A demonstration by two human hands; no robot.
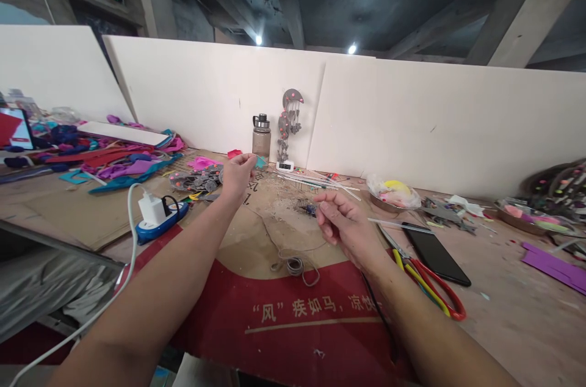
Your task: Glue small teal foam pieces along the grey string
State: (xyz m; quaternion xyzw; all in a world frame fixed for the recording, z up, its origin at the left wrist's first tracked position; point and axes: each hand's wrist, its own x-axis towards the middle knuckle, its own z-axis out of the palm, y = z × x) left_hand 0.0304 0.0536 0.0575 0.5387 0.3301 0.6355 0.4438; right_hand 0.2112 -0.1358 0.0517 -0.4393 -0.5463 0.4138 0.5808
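My left hand [238, 179] is raised over the back left of the cardboard, thumb and fingertips pinched; whatever is between them is too small to make out. Thin grey-brown cord [295, 265] lies in a loose coil on the cardboard. One strand runs up to the curled fingers of my right hand [341, 222], which seem to pinch it. Another strand trails toward the left forearm. Behind my right hand a dark nozzle tip [310, 209] and a clear stick [398, 225] show on either side, like a glue gun; its body is hidden.
Red-and-yellow-handled scissors [433, 286] and a black phone [434, 253] lie at right. A blue power strip [162, 222] with a white cable stands at left. Felt scraps [132, 155], a bottle [261, 137], a hanging grey ornament [292, 109] and a small clock [284, 166] are further back.
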